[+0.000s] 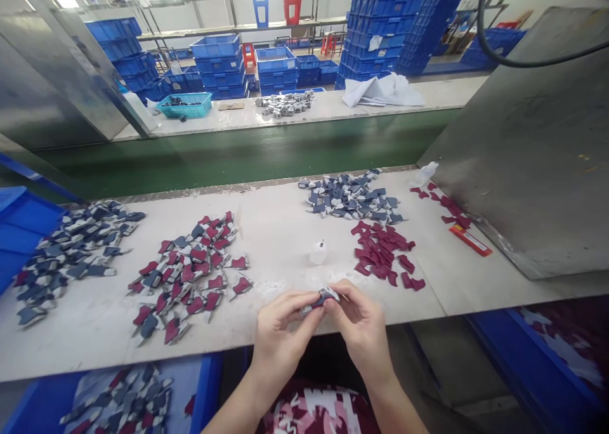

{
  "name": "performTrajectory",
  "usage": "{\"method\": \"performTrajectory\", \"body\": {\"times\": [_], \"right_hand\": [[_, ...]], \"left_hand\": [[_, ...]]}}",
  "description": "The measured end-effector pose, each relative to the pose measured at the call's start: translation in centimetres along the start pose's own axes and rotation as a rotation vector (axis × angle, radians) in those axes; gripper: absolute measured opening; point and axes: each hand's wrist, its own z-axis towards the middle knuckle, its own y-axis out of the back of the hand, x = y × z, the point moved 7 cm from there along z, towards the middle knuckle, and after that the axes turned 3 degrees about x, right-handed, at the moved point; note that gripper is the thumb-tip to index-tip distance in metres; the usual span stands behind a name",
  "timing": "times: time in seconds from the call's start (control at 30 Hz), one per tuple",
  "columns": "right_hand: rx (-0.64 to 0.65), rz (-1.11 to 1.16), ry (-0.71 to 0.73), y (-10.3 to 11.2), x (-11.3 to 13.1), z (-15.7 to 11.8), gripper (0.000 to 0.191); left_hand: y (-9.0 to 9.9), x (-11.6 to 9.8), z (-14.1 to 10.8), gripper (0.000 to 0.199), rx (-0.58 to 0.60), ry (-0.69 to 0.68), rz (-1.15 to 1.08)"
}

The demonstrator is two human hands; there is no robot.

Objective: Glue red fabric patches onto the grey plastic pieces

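Note:
My left hand [285, 326] and my right hand [361, 320] meet at the table's front edge, both closed on one small grey and dark blue part [325, 296]. Thumbs and fingertips cover much of it. Just beyond them stands a small white bottle [318, 252] with a dark tip. Maroon pieces [380, 247] lie loose to the right, and behind them is a pile of blue-grey parts [349, 196]. Left of my hands spreads a pile of parts with maroon and blue faces [195, 263]. Another pile of blue-grey parts [85, 243] lies at the far left.
A red and white packet [470, 241] lies by the metal panel [537, 142] at right. Blue bins [209, 389] sit below the table edge. Across the green strip, a shelf [333, 111] holds a turquoise basket [185, 106], grey parts [285, 104] and white cloth [383, 91].

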Motion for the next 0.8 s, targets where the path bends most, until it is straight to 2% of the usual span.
{"method": "performTrajectory", "body": {"times": [0.1,0.27,0.33,0.43,0.53,0.67,0.8], "right_hand": [[0.003,0.087,-0.106,-0.2,-1.1,0.4,0.028],[0.017,0.054,-0.155,0.4,-2.2,0.7,0.045],[0.053,0.048,-0.151,0.4,-2.1,0.7,0.049],[0.123,0.069,-0.154,0.0,-1.5,0.9,0.036],[0.141,0.099,-0.154,-0.5,-1.0,1.0,0.024],[0.113,0.096,-0.127,-0.8,-1.1,1.0,0.022],[0.069,-0.011,-0.048,-0.7,-1.3,0.6,0.022]], "left_hand": [[0.1,0.5,0.2,0.013,-0.006,0.006,0.035],[0.3,3.3,0.6,0.028,0.001,0.361,-0.206],[0.5,3.5,0.7,0.033,0.0,0.427,-0.241],[0.9,3.4,0.8,0.035,-0.024,0.436,-0.267],[1.0,3.6,0.7,0.037,-0.039,0.442,-0.283],[0.9,3.6,0.5,0.034,-0.038,0.453,-0.296],[1.0,3.2,0.3,0.033,-0.054,0.491,-0.301]]}}
